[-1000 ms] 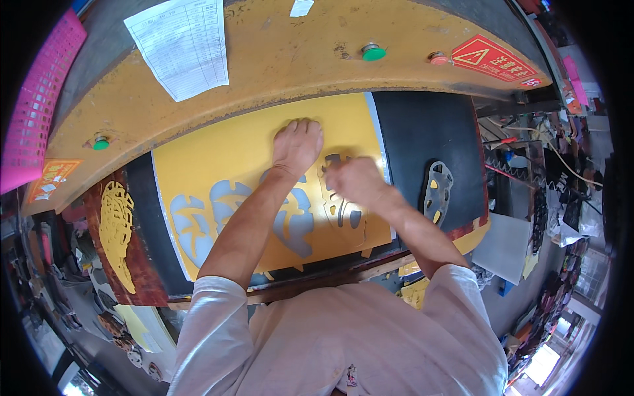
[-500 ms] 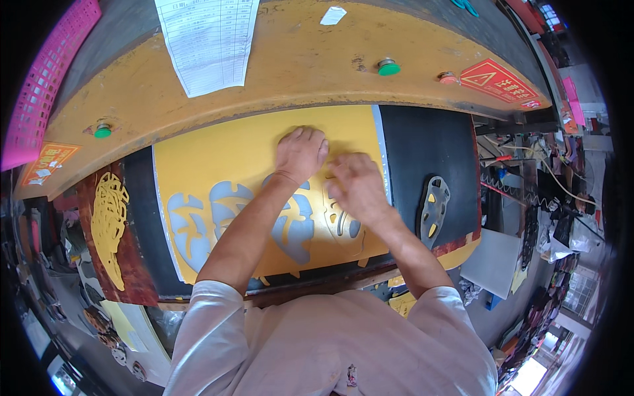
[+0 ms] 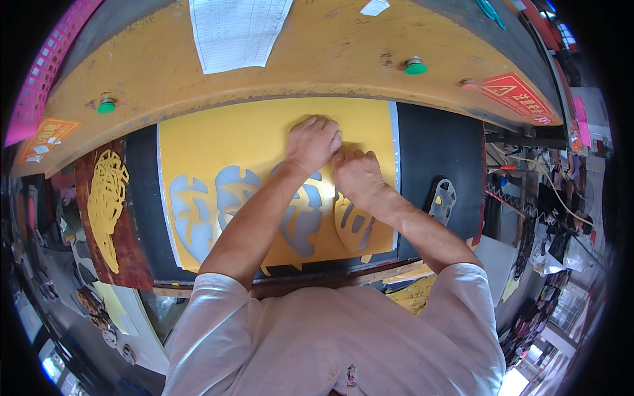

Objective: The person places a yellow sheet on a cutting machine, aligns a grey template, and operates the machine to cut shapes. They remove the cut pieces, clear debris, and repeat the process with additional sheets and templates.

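Note:
A yellow sheet (image 3: 224, 135) lies across the black bed, with several curved shapes cut out of its near part and a grey-blue layer showing through. My left hand (image 3: 315, 142) rests closed on its upper middle, knuckles up and fingertips hidden. Just right of it and nearer, my right hand (image 3: 358, 177) is closed at the top of a slotted yellow cut-out piece (image 3: 348, 230). That piece sits slightly shifted in its opening, so grey-blue shows along its right edge. A slotted, sole-shaped cutting die (image 3: 443, 202) lies right of the sheet, partly behind my right forearm.
A yellow-orange machine beam (image 3: 330, 66) spans the far side, bearing green buttons (image 3: 415, 66), a hanging paper form (image 3: 239, 33) and a red warning sticker (image 3: 507, 94). Stacked yellow cut pieces (image 3: 107, 211) lie at the left. A pink basket (image 3: 49, 72) stands at far left.
My right hand has closed at the top of the slotted yellow piece, which has shifted and uncovered grey-blue at its edge. My left hand stays closed on the sheet. The whole view has shifted slightly.

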{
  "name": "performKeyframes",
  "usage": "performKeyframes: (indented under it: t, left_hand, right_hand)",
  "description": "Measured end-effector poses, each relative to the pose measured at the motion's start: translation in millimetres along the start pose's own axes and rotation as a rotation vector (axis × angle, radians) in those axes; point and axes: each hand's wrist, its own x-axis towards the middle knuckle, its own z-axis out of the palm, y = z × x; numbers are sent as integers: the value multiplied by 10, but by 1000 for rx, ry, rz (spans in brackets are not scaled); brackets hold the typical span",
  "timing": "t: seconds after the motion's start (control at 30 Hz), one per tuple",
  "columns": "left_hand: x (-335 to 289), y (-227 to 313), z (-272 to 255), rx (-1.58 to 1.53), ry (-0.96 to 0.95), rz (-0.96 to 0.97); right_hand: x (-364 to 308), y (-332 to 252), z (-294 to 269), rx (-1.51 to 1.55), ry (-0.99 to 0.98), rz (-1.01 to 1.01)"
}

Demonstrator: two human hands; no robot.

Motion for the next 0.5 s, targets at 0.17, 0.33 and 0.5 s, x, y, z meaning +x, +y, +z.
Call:
performKeyframes:
  t: [0.17, 0.33, 0.5]
  left_hand:
    - [13, -15, 17, 48, -5, 20]
    - [7, -18, 10, 39, -2, 37]
    - [-4, -5, -5, 127, -37, 57]
  right_hand:
    - [147, 108, -120, 6, -364, -73]
    - [469, 330, -195, 151, -666, -278]
    - [366, 631, -255, 402, -545, -190]
